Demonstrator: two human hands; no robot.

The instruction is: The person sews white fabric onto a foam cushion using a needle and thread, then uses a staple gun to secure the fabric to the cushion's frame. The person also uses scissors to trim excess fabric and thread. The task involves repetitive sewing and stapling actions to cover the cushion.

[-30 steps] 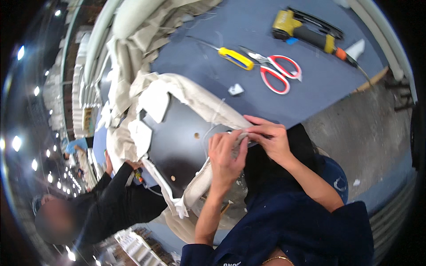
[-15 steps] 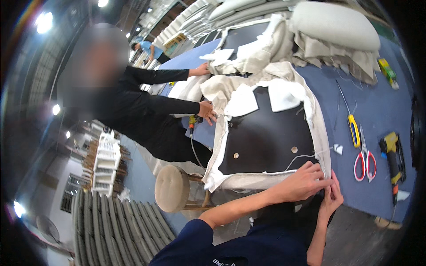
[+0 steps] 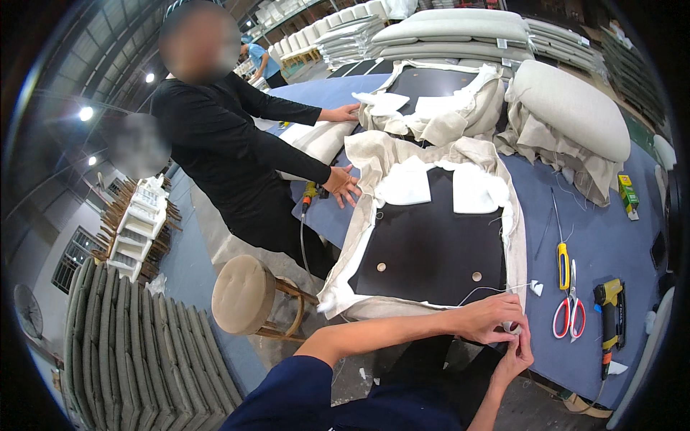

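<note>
In the head view, the left hand (image 3: 487,317) and the right hand (image 3: 516,353) are brought together at the near edge of the blue worktable (image 3: 604,237). A small white piece (image 3: 512,327) is pinched between the fingertips of both hands; what it is cannot be told. A thin white thread (image 3: 483,290) is seen running from the hands up across the black panel (image 3: 431,248), which lies flat on the table just beyond the hands and is wrapped along its edges in beige fabric (image 3: 359,237). Two white foam pads (image 3: 438,187) rest on the far part of the panel.

To the right of the hands, a yellow-handled tool (image 3: 563,264), red-handled scissors (image 3: 571,312) and a yellow and black power tool (image 3: 609,305) are laid on the table, near one another. Further back, cream cushions (image 3: 571,104) are piled. On the left, a second person in black (image 3: 230,144) is stood at the table with one hand (image 3: 343,185) spread on the fabric's edge. A round padded stool (image 3: 244,294) stands on the floor, with grey cushions (image 3: 136,352) stacked near it.
</note>
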